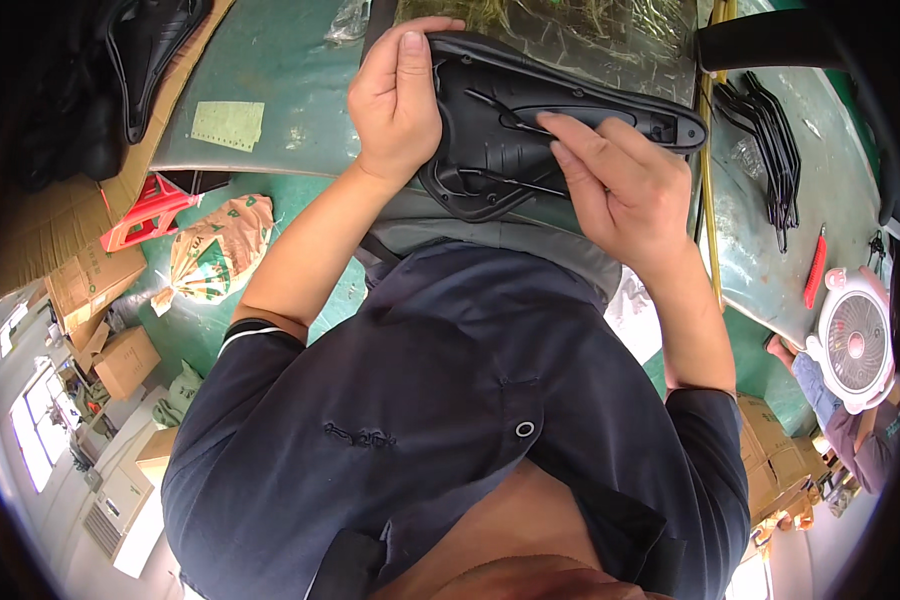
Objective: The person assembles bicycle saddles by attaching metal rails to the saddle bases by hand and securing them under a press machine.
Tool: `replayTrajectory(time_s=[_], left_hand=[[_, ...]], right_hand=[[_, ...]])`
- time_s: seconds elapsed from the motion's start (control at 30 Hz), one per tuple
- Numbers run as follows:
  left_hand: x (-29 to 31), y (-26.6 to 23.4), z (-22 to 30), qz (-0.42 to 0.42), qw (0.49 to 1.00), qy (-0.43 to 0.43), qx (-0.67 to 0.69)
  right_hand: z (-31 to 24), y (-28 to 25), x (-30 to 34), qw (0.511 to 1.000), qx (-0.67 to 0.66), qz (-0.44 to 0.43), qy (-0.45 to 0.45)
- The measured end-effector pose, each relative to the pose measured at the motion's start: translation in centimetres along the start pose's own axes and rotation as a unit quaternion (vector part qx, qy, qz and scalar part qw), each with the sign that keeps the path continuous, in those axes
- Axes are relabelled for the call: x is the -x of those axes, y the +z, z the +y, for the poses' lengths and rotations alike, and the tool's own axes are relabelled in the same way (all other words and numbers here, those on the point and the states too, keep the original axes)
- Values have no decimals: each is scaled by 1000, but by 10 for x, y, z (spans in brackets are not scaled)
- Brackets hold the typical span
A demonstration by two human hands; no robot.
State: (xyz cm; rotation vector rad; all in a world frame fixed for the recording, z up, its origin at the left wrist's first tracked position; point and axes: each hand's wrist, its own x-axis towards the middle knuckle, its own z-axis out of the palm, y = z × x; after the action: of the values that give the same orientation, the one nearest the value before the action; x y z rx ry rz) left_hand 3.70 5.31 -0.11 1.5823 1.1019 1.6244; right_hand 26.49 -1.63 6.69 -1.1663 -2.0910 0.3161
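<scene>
A black bicycle saddle (485, 140) lies underside up before me, its wide end to the left and its narrow nose to the right. My left hand (398, 105) is closed on the rim of the wide end, with the thumb along the edge. Over the middle of the underside, my right hand (625, 180) pinches a black saddle rail (510, 181). Its thumb and forefinger are close together, and the fingers hide part of the rail. Both rail ends stick out to the left of that hand, lying over the ribbed shell. Whether they sit in their sockets I cannot tell.
More black rails (770, 150) lie bundled on the green table at right, with a red-handled tool (816, 268) and a pink-white fan (855, 340) nearby. Another saddle (150, 60) rests in a cardboard box (175, 110) at left. Past it are a red stool (148, 212) and a paper sack (220, 250). Someone sits at far right.
</scene>
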Motion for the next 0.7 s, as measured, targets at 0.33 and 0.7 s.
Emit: replayTrajectory(time_s=[0.33, 0.7], left_hand=[[0, -6, -1, -36, 998, -46, 20], [-4, -4, -1, -61, 998, -7, -20]], right_hand=[[0, 4, -20, 1000, -14, 2, 8], [10, 8, -35, 998, -6, -20, -51]])
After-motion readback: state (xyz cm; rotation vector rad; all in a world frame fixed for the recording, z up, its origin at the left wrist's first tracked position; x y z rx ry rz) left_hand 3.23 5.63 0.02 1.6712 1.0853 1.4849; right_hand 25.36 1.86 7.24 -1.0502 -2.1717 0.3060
